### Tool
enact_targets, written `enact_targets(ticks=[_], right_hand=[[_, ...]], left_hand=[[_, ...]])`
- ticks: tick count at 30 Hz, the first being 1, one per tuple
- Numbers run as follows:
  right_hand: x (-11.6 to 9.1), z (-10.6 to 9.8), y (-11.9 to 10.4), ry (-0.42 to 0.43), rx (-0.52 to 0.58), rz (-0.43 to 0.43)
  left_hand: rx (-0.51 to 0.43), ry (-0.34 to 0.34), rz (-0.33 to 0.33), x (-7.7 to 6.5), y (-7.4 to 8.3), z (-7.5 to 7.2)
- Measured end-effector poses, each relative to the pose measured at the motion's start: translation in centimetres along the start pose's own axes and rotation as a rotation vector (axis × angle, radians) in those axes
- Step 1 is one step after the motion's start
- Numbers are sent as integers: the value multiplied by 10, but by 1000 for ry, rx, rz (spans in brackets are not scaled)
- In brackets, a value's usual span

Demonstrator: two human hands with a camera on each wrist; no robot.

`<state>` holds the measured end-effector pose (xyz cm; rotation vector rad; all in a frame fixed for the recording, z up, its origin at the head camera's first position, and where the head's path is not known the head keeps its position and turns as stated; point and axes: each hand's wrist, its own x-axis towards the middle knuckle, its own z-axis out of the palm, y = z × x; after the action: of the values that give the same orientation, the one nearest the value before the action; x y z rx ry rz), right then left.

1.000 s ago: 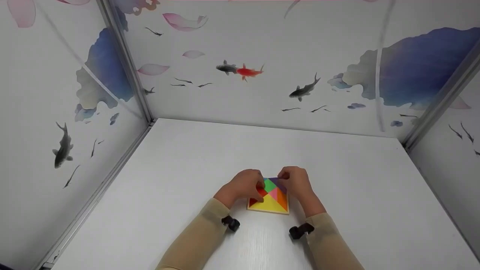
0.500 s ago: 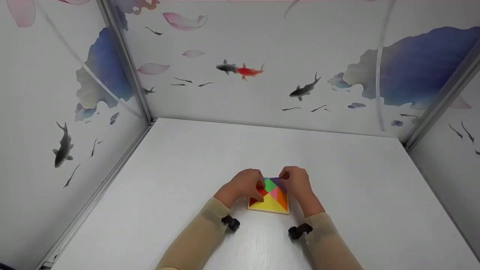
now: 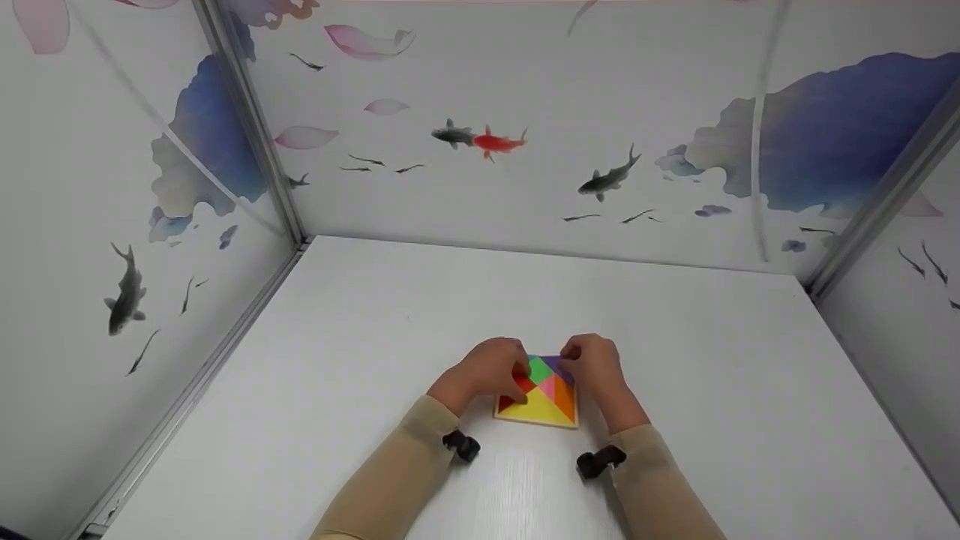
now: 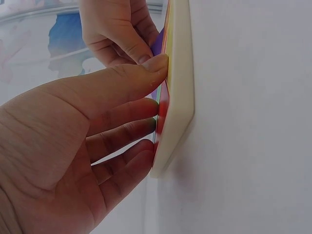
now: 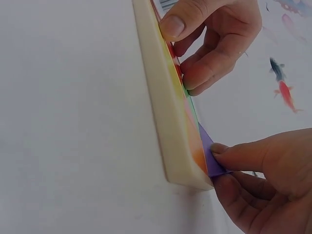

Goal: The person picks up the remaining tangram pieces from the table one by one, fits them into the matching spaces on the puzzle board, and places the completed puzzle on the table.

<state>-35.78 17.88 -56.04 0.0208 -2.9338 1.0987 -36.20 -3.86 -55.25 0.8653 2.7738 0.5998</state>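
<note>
A square tangram puzzle in a pale shallow tray [image 3: 536, 425] lies on the table. Yellow [image 3: 538, 409], green [image 3: 539, 370], pink, orange and red pieces fill much of it. My right hand [image 3: 596, 369] pinches a purple triangle [image 5: 206, 148] between thumb and fingers at the tray's far right corner. In the right wrist view this piece stands tilted up from the others. On the left side, my left hand [image 3: 491, 367] rests its fingertips on the red pieces [image 4: 164, 100], with the thumb on the yellow one. That hand hides part of the puzzle's left side.
The white tabletop [image 3: 420, 300] surrounds the tray. White panels printed with fish and lotus leaves [image 3: 825, 142] stand at the back and both sides, joined by metal posts [image 3: 251, 124]. A black wrist camera [image 3: 461, 446] sits on each sleeve.
My right hand has shifted very slightly, still holding the purple triangle. The left hand and the tray have stayed in place.
</note>
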Motion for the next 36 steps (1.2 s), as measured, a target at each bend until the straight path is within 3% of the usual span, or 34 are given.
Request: enact_targets(ticks=[14,20,36], right_hand=[[0,-2,2,-33,56,81],[2,-2,6,-24,50,52],[1,0,7,-27,71,97]], left_hand=[[13,-11,-3,2,2,-1],[6,-3,0,2,1,0],[-16,-6,-19,0,0,0]])
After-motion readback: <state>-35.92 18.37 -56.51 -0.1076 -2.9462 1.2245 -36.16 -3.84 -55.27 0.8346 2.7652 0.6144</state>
